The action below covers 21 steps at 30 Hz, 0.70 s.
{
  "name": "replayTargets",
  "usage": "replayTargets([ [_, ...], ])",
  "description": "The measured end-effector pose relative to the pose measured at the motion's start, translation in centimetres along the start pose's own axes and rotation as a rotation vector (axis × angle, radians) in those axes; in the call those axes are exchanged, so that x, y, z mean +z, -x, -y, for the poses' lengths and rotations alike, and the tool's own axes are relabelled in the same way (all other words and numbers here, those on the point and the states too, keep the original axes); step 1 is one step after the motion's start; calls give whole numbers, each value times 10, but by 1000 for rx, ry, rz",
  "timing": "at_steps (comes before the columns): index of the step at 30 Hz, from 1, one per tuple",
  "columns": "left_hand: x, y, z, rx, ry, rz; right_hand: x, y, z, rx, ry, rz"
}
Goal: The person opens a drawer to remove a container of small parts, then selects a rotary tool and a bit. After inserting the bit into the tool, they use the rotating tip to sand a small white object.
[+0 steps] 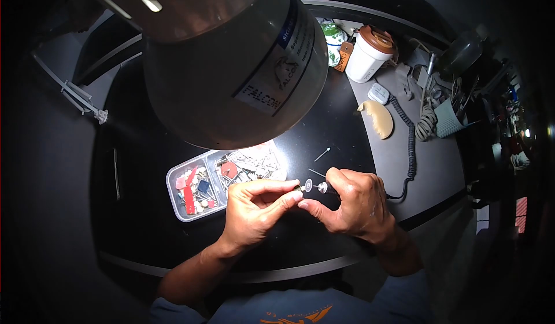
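My left hand (254, 211) pinches a small yellowish piece (298, 189) between thumb and fingertips; its exact kind is too small to make out. Closed round a rotary handpiece, my right hand (361, 205) hides most of the tool's body. The handpiece's metal nose (322, 188) points left and carries a small round disc (309, 185), right beside the piece. My right thumb reaches across toward the left fingertips. Behind my left hand stands a clear divided box (169, 186) holding many small shanked bits, discs and coloured scraps.
A large lamp (225, 81) hangs low over the black tabletop (133, 133). Loose bits (322, 154) lie beyond my right hand. To the right are a coiled cord (411, 144), a cream curved piece (378, 120), a white cup (367, 55) and a tool holder (448, 118).
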<state>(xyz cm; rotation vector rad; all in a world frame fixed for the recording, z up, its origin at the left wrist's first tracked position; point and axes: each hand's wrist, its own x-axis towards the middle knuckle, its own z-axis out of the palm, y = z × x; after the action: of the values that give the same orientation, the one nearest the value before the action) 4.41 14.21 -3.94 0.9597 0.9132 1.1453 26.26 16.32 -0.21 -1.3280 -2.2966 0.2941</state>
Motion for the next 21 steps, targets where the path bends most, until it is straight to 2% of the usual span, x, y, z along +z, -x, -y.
replayTargets([
  [21,0,0,0,-6,-32,7,0,0,0,7,8,-13],
])
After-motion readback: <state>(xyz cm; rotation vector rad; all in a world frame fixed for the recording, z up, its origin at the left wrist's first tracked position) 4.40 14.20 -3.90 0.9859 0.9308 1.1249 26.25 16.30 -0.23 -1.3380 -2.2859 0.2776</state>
